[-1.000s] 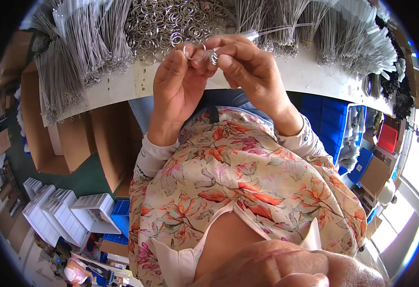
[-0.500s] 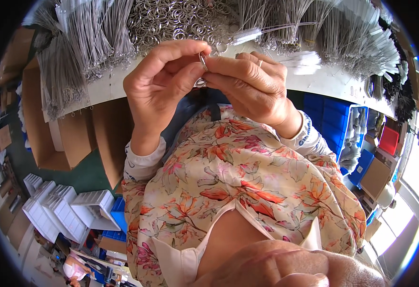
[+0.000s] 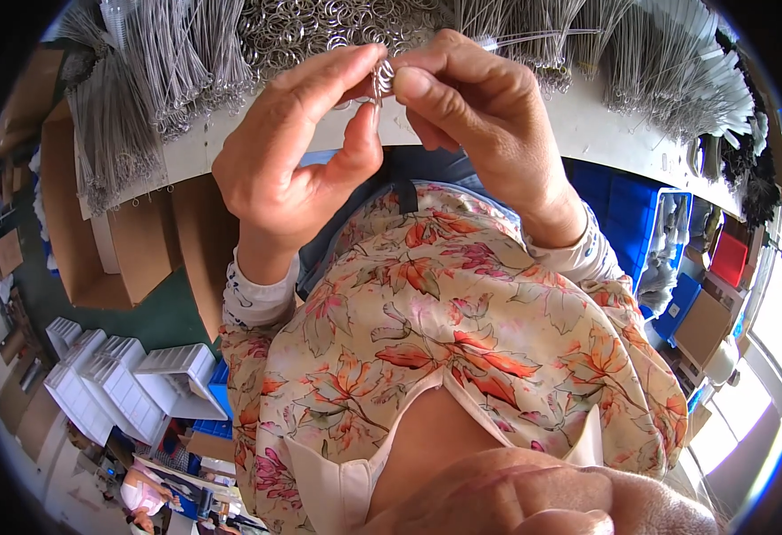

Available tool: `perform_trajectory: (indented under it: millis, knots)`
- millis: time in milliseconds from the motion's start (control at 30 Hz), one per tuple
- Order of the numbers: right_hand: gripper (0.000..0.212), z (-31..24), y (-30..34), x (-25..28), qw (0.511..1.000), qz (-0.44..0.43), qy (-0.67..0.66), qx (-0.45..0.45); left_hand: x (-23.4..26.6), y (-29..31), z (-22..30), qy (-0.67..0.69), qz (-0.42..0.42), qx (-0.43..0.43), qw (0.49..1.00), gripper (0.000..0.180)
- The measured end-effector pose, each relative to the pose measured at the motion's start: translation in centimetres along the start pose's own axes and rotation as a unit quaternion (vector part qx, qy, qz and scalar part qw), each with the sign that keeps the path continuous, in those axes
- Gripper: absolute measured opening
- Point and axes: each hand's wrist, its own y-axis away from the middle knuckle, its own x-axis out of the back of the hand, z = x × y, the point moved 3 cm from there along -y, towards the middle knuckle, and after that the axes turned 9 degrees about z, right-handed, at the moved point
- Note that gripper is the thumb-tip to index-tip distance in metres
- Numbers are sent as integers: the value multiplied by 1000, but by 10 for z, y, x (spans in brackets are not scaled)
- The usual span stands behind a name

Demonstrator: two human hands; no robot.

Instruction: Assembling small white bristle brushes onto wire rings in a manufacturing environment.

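Above the bench's near edge my two hands meet over a few small metal split rings [image 3: 383, 77]. My left hand [image 3: 279, 174] pinches them between thumb and fingertips from one side. From the other side, the thumb and forefinger of my right hand [image 3: 501, 116] grip them too; its other fingers curl underneath. How many rings are held is hard to make out. Just beyond lies a big heap of loose metal rings [image 3: 306, 37]. Partly hidden behind my right hand is a thin wire brush stem [image 3: 547, 37].
Bundles of looped wire brushes [image 3: 181, 76] stand on the white bench [image 3: 592, 132] at left, with more wire brush bundles [image 3: 641, 62] at right. Below are cardboard boxes [image 3: 110, 276], blue crates [image 3: 618, 214] and white trays [image 3: 123, 379]. A person [image 3: 141, 490] is at lower left.
Both hands have moved up, away from my body, toward the ring heap. My right hand has turned, so its thumb now shows. It now covers the white brush head seen before.
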Motion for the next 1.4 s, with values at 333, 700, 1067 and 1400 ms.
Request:
perform_trajectory:
  millis: [333, 700, 1067, 1400]
  knots:
    - [13, -3, -10, 4, 996, -64, 63, -4, 5, -3, -12, 58, -40, 96, 993, 30]
    - [13, 16, -6, 7, 995, -80, 2, -60, 1, 8, -12, 128, -6, 209, 969, 28]
    - [14, 18, -1, 2, 998, -47, 28, 10, 4, 13, -13, 149, -15, 268, 952, 27]
    - [16, 20, 0, -2, 998, -27, 52, -28, 2, 21, -12, 131, 11, 243, 961, 29]
